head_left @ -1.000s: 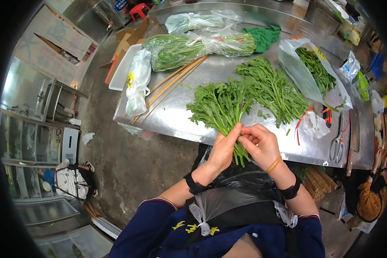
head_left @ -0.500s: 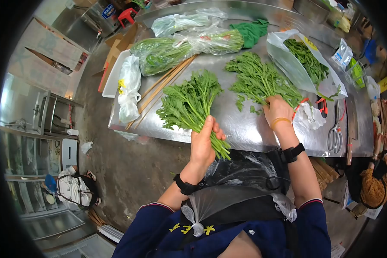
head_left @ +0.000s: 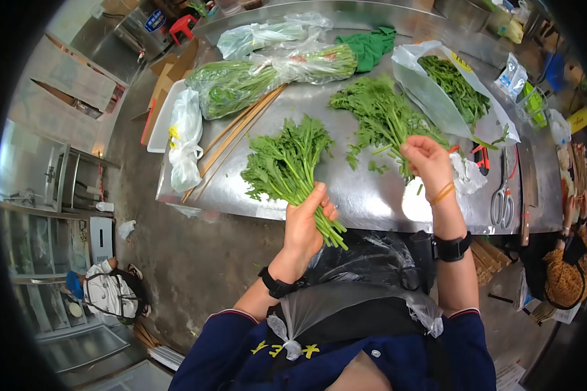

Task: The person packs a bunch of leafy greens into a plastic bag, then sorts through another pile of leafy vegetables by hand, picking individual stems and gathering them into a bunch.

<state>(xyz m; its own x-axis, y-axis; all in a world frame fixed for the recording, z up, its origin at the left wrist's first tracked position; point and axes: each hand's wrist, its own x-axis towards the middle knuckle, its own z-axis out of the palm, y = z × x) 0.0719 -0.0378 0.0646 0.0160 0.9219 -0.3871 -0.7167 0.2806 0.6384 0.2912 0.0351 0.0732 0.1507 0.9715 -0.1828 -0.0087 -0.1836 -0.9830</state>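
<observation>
My left hand (head_left: 304, 218) is wrapped round the stems of a bunch of chrysanthemum greens (head_left: 287, 159), its lobed leaves pointing away from me and the cut stem ends sticking out below my fist. My right hand (head_left: 429, 166) has thumb and fingers pinched together on the stem of a sprig at the near edge of a loose pile of the same greens (head_left: 375, 107). The fingers partly hide that stem. An orange rubber band (head_left: 443, 193) circles my right wrist. Beyond the pile, an open plastic bag (head_left: 424, 91) holds more greens.
Bagged long-stemmed vegetables (head_left: 235, 85) and a green cloth (head_left: 370, 49) lie at the back of the steel table (head_left: 241, 199). Thin wooden sticks (head_left: 241, 127) rest beside a knotted white bag (head_left: 186, 140). Scissors (head_left: 502, 203), a knife (head_left: 527, 189) and crumpled white paper (head_left: 468, 174) are at the right.
My right hand has risen from the pile and shifted slightly right, its fingers now pinched on a stem. The left hand keeps its grip on the bunch; the view has shifted a little.
</observation>
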